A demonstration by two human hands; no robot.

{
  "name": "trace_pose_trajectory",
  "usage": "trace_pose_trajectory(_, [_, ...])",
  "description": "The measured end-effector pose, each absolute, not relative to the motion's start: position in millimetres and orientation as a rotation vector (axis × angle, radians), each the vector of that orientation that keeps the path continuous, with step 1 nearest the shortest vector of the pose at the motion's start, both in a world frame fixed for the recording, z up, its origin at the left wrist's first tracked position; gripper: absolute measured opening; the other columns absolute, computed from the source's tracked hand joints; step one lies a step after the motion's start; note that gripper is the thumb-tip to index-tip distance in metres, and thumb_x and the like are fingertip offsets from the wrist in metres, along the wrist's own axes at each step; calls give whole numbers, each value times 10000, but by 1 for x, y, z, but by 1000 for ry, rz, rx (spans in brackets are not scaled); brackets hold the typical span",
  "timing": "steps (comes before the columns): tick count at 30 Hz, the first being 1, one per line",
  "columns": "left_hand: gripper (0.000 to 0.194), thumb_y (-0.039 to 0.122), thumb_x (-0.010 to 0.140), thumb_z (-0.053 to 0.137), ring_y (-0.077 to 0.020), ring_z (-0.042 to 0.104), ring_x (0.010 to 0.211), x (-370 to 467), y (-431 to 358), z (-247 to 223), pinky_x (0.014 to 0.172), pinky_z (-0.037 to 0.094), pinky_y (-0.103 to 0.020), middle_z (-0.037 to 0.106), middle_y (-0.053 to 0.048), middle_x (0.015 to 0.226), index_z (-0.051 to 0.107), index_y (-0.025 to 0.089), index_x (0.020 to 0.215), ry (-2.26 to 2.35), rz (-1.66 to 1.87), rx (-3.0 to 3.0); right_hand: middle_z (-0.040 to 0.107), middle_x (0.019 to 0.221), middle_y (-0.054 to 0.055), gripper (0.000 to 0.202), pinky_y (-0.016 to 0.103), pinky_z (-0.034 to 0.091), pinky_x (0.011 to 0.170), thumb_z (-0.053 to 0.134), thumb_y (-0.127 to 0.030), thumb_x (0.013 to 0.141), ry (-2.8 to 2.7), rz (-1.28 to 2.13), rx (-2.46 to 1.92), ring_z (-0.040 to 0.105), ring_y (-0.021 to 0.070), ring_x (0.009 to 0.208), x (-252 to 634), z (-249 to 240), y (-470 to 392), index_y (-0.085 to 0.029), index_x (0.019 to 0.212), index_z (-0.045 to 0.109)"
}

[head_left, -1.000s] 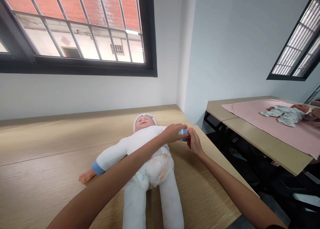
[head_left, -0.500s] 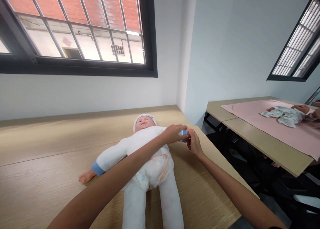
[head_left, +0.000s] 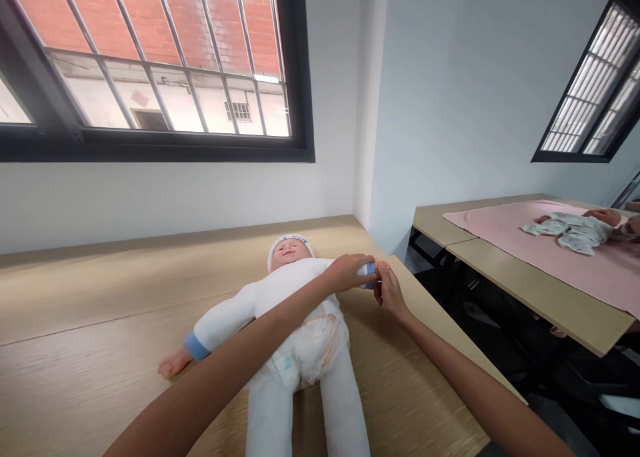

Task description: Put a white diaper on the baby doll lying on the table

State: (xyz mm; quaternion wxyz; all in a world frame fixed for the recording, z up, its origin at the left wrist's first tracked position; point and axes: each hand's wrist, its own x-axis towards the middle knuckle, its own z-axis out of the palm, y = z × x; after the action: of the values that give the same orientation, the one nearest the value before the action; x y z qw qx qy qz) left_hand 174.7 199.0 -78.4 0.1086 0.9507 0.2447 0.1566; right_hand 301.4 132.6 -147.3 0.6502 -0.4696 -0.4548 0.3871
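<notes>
A baby doll (head_left: 285, 287) lies on its back on the wooden table, with a white cloth body, a white cap (head_left: 275, 247) and a diaper (head_left: 313, 350). My left arm crosses over its torso, and my left hand (head_left: 347, 272) is closed round the doll's arm near the blue cuff (head_left: 370, 270). At the end of that same arm, my right hand (head_left: 391, 294) pinches the doll's hand, which is mostly hidden by my fingers. The doll's other arm (head_left: 225, 324) stretches out to the left, its bare hand (head_left: 174, 362) resting on the tabletop.
The wooden table (head_left: 100, 297) meets the wall below a barred window (head_left: 175, 64). To the right, past a gap, stands another table (head_left: 540, 290) with a pink cloth (head_left: 500, 227) and a second doll (head_left: 575, 230) in patterned clothes.
Both hands keep their hold at the doll's arm, with hardly any motion. The whole view has shifted slightly, so the scene sits a little lower in the picture.
</notes>
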Motion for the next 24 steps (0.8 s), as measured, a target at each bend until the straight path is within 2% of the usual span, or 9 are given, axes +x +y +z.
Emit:
trace_pose_trajectory(5, [262,459,859,506,-166,610,788,175,200,-81,709,425,-247,656,-8,870,601,219,902,713,487,2802,326,442,-88,413,189,199,316,364,-587,889,-1062,845,-1069,277,69,333,302,-151,135,-227,687,372])
trace_pose_trajectory(11, [241,442,855,507,-161,600,757,175,200,-80,665,410,-241,650,1,840,590,217,881,713,474,2805,346,459,-86,407,184,215,318,371,-579,881,-1053,843,-1051,286,64,340,302,-151,138,-225,681,360])
trace_pose_trajectory(19, [231,430,846,518,-150,598,752,175,197,-76,632,408,-222,643,4,832,599,214,856,729,431,2786,396,457,-71,298,196,268,321,364,-445,856,-995,959,-1030,331,77,341,305,-144,135,-220,661,379])
trace_pose_trajectory(24, [221,422,840,526,-151,598,751,176,197,-78,646,414,-228,649,6,834,597,212,845,730,424,2788,408,443,-69,273,203,247,314,345,-414,846,-997,958,-1048,322,82,330,306,-143,135,-220,657,383])
